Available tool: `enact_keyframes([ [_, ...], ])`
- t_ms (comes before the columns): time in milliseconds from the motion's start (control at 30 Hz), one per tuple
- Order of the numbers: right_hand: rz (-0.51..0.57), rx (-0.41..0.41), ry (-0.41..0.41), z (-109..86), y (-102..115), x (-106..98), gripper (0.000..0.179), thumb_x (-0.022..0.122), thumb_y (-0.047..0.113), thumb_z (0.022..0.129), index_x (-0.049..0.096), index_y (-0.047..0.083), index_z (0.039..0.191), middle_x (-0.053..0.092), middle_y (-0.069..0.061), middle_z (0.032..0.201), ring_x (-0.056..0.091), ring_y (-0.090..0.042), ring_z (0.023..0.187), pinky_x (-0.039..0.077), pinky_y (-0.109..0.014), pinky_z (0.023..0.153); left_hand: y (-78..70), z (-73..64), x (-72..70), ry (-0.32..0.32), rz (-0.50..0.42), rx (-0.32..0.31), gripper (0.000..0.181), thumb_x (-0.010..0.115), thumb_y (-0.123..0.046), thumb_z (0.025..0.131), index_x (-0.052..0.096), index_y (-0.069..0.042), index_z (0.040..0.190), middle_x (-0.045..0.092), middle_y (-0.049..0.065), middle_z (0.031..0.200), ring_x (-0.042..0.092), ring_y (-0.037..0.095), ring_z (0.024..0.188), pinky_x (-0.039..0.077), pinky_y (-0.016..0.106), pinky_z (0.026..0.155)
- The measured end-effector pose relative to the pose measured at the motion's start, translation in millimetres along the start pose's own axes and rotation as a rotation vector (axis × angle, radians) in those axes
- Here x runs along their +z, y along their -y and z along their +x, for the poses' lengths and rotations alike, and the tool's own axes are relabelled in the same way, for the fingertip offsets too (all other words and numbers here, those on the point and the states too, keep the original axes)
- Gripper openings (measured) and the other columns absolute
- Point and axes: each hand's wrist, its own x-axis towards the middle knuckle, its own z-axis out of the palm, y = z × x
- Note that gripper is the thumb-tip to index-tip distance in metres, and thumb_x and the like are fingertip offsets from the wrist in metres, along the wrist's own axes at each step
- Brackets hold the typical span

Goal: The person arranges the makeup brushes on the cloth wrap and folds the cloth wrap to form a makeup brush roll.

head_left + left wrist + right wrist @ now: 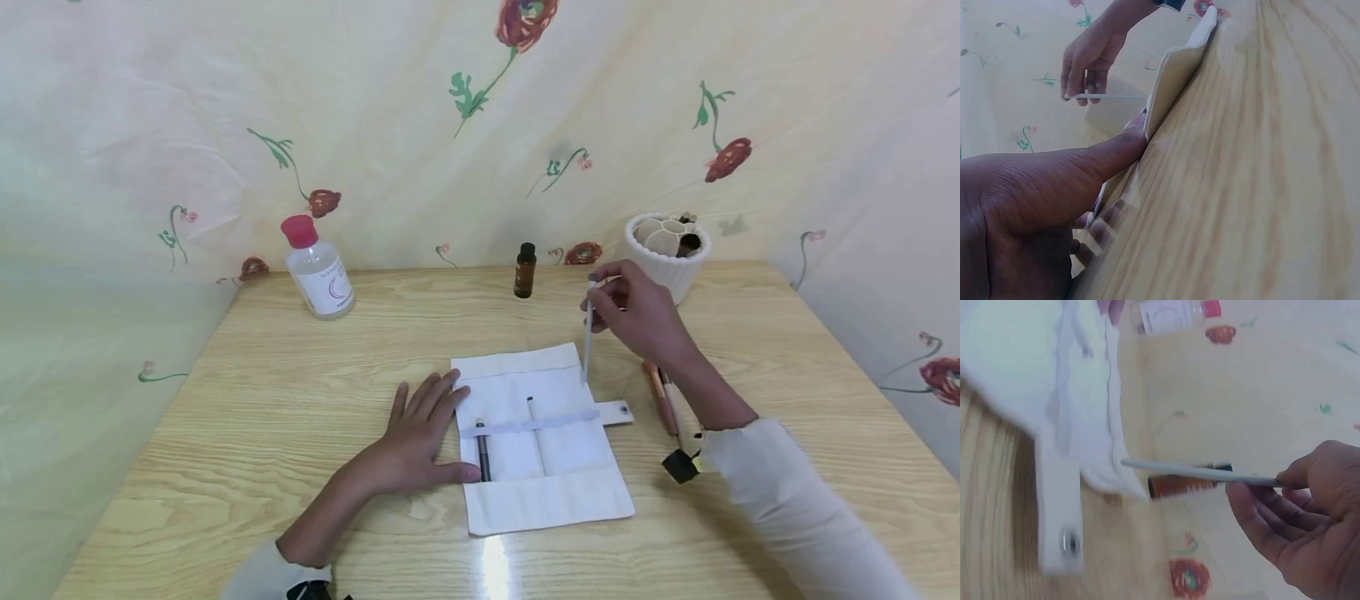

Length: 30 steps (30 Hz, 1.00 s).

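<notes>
A white fabric pouch (506, 508) with an elastic band lies unfolded on the wooden table. A dark pen-like stick (483, 454) and a slim white stick (538, 442) are tucked under the band. My left hand (420, 437) rests at the pouch's left edge with fingers spread and thumb on its lower fold. In my right hand (633, 308), thumb and fingers pinch another slim white stick (1191, 472) near its dark end. It points down, its lower tip over the pouch's upper right edge. The snap strap (1060, 506) sticks out at the right side.
Brown and pale sticks (662, 400) lie beneath the right forearm. A white ribbed pot (663, 271) holding several items stands at the back right. Along the back are a small brown bottle (525, 273) and a clear bottle with a red cap (321, 275), before a flowered cloth.
</notes>
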Motion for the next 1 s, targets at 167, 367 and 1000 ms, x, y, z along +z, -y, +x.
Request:
enact_keyframes([
  [167,0.102,-0.006,0.069,1.3,9.5,18.8,0.028,0.058,0.017,0.103,0.05,0.007,0.128,0.071,-0.017,0.097,0.071,-0.025,0.075,0.061,-0.039,0.069,0.7,0.3,1.6,-0.006,-0.013,0.011,0.106,0.063,-0.072,0.084,0.02,-0.011,0.16,0.002,0.008,0.168,-0.002,0.035,0.153,-0.008,0.065,0.115],
  [367,0.105,0.001,0.177,-1.2,11.8,36.8,0.029,0.059,0.01,0.102,0.049,0.004,0.128,0.071,-0.016,0.095,0.072,-0.024,0.071,0.06,-0.047,0.07,0.7,1.4,2.6,-0.005,-0.008,0.006,0.108,0.062,-0.073,0.084,0.019,-0.012,0.161,0.0,0.007,0.168,-0.003,0.033,0.153,-0.009,0.063,0.116],
  [1000,-0.108,0.031,0.596,-28.6,-6.8,42.5,0.013,0.07,0.022,0.096,0.065,0.011,0.102,0.061,-0.001,0.076,0.056,-0.015,0.067,0.047,-0.03,0.062,0.3,-0.4,0.7,-0.005,-0.003,0.002,0.106,0.063,-0.072,0.084,0.021,-0.011,0.16,0.0,0.007,0.168,-0.003,0.034,0.153,-0.007,0.064,0.115],
])
